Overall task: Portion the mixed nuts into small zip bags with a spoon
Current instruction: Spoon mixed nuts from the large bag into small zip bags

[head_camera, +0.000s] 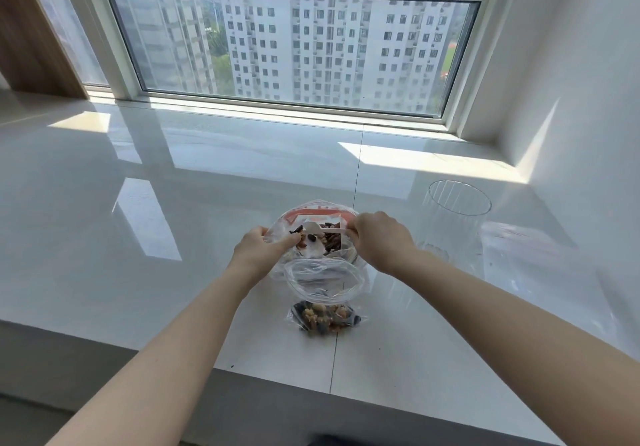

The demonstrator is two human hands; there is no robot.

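Right hand [379, 239] curled, grip closed on the handle end of a white spoon [320, 229]; spoon bowl pointing left, held over the mouth of the big bag [322, 237]. Left hand [261, 248] at the big bag's left rim, thumb and fingers pinching the plastic and holding the mouth open. Big bag clear, with an orange-red zip strip along its far edge and a white label just below that; mixed nuts [325, 241] visible inside, brown and dark pieces. Cannot tell whether the spoon bowl carries any nuts. Just in front of the big bag, nearer the counter edge, small zip bag [327, 293] standing upright, mouth gaping open and touching or overlapping the big bag's near side; a layer of nuts settled in its bottom. Both bags on a glossy white counter [173, 220], close to its near edge. To the right of the right hand, clear ribbed glass jar [457, 217], upright, well apart from the bags. Beside the jar, further right, flat clear plastic bag [526, 248] lying on the counter. Behind the counter, wide window [294, 47] facing high-rise blocks; sun patches across the counter surface. Wooden shelf unit [31, 40] at far left.
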